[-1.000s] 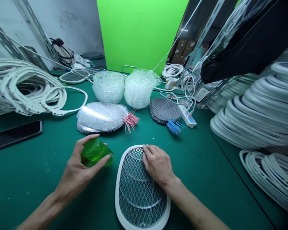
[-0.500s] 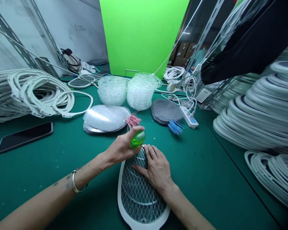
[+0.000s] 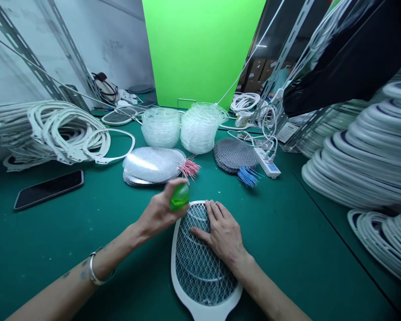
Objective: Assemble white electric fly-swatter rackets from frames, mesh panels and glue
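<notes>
Racket [image 3: 203, 265] lies flat on the table [image 3: 280, 249] near six o'clock, neck [image 3: 210, 312] toward six; the right hand [image 3: 224, 234] is spread on it, fingertips [image 3: 218, 208] near the rim's [image 3: 174, 261] one o'clock. The left hand [image 3: 158, 208] grips a green block [image 3: 179, 197] near the rim's eleven o'clock; contact cannot be confirmed. A misdirected block could pinch those fingertips or dent the mesh [image 3: 195, 249]; one-sided hand pressure could let the racket pivot.
</notes>
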{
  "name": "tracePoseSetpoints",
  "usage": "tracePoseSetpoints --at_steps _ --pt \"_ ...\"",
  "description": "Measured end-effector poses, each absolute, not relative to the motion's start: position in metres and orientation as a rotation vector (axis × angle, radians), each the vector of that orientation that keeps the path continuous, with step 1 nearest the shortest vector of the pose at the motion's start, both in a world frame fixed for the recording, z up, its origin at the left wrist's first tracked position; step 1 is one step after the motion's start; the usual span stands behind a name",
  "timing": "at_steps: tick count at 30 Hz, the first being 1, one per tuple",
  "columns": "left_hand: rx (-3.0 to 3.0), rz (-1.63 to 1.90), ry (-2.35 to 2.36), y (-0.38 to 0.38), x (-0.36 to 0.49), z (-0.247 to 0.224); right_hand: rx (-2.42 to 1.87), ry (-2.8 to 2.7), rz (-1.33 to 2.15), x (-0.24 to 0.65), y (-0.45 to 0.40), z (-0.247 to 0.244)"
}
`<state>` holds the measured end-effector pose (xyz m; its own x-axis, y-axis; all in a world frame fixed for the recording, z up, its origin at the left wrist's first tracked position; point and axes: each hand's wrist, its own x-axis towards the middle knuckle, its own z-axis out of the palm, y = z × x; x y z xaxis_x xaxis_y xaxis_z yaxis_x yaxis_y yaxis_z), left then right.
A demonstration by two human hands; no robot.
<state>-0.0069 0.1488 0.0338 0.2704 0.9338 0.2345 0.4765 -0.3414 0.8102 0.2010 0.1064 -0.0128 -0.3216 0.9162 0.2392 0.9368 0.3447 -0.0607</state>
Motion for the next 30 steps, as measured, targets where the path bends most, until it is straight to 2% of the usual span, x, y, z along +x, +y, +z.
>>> tracePoseSetpoints --at_steps 2,6,10,16,22,26,30 --pt "1.929 0.906 1.261 0.148 -0.009 0.032 -1.674 -2.376 -0.125 0.201 0.106 -0.013" --pt "1.859 1.075 1.323 0.146 -0.011 0.026 -1.672 -2.376 -0.103 0.201 0.106 -0.011" --pt "1.943 0.914 1.263 0.149 -0.007 0.029 -1.703 -2.384 -0.057 0.2 0.106 -0.007" --pt "1.982 1.208 1.148 0.168 0.025 0.058 -1.818 -2.328 0.036 0.193 0.101 -0.004" --pt "2.072 0.794 0.885 0.188 0.076 0.066 -1.886 -2.15 0.083 0.181 0.096 -0.021" --pt "2.128 0.654 0.682 0.191 0.105 0.065 -1.95 -2.039 0.139 0.177 0.098 -0.03" --pt "2.25 0.473 0.678 0.193 0.12 0.061 -1.985 -1.997 0.149 0.175 0.098 -0.029"
